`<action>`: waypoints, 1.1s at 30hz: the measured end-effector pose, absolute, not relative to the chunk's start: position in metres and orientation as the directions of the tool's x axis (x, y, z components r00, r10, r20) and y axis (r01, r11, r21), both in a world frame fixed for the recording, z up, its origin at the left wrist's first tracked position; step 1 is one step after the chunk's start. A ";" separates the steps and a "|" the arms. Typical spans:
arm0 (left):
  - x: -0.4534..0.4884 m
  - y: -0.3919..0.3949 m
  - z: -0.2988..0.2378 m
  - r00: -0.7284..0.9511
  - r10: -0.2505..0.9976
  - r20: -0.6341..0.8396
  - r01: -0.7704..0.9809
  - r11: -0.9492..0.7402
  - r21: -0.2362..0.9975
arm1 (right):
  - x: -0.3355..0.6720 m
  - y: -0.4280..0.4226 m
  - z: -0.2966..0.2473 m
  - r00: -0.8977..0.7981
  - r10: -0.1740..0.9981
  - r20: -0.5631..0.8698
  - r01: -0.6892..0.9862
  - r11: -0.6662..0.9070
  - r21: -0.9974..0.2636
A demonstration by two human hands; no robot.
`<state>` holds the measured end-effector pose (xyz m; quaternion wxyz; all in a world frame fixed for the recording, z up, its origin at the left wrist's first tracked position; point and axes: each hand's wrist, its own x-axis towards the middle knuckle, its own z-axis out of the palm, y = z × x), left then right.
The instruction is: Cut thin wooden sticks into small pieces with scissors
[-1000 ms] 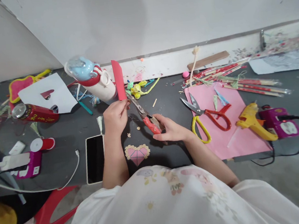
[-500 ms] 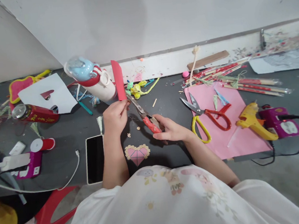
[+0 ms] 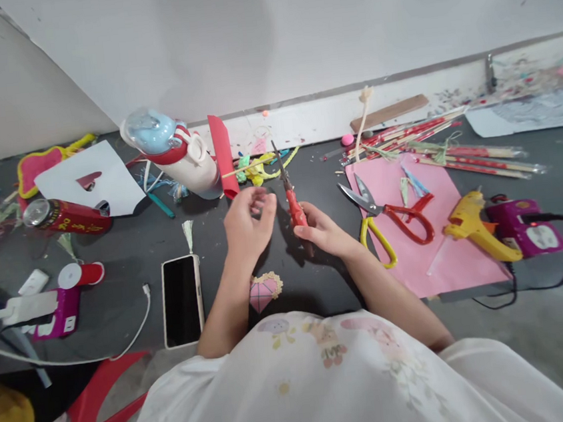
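In my right hand [image 3: 321, 229] is a pair of long-nosed pliers [image 3: 294, 204] with worn red handles, jaws pointing up and away from me. My left hand [image 3: 249, 224] hovers just left of the pliers, fingers loosely curled and thumb apart, with nothing visible in it. Beyond that hand a thin wooden stick [image 3: 249, 167] crosses in front of the standing red paper strip [image 3: 222, 153] and the yellow and green clay bits [image 3: 260, 171]. Close to my body lies a pink heart [image 3: 264, 293] edged with small beige pieces, partly covered by my left forearm.
A white bottle [image 3: 183, 161] with a blue lid stands behind the phone [image 3: 181, 302]. To the right, large scissors [image 3: 379, 209] and a yellow glue gun [image 3: 479, 227] lie on pink paper [image 3: 409, 278]. A red can [image 3: 73, 216] lies at left.
My left hand has left the red strip, moving right and nearer to me, and its fingers have loosened. The pliers have swung upright, away from the strip. The stick now lies across the strip.
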<state>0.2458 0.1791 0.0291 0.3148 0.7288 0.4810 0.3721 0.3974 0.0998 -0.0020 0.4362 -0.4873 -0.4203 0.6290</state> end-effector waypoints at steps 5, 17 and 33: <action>0.267 0.163 0.019 0.576 0.784 -0.231 0.223 0.122 0.967 | 0.394 0.101 0.001 -0.126 0.971 -0.204 -0.169 -0.224 -0.960; 0.275 0.166 0.014 0.590 0.714 -0.376 -0.045 0.495 0.868 | 0.391 0.102 -0.004 -0.148 0.976 -0.158 -0.177 -0.184 -0.967; 0.271 0.167 0.016 0.667 0.652 -0.362 -0.028 0.508 0.861 | 0.389 0.102 -0.017 0.004 0.999 -0.049 -0.143 -0.048 -0.989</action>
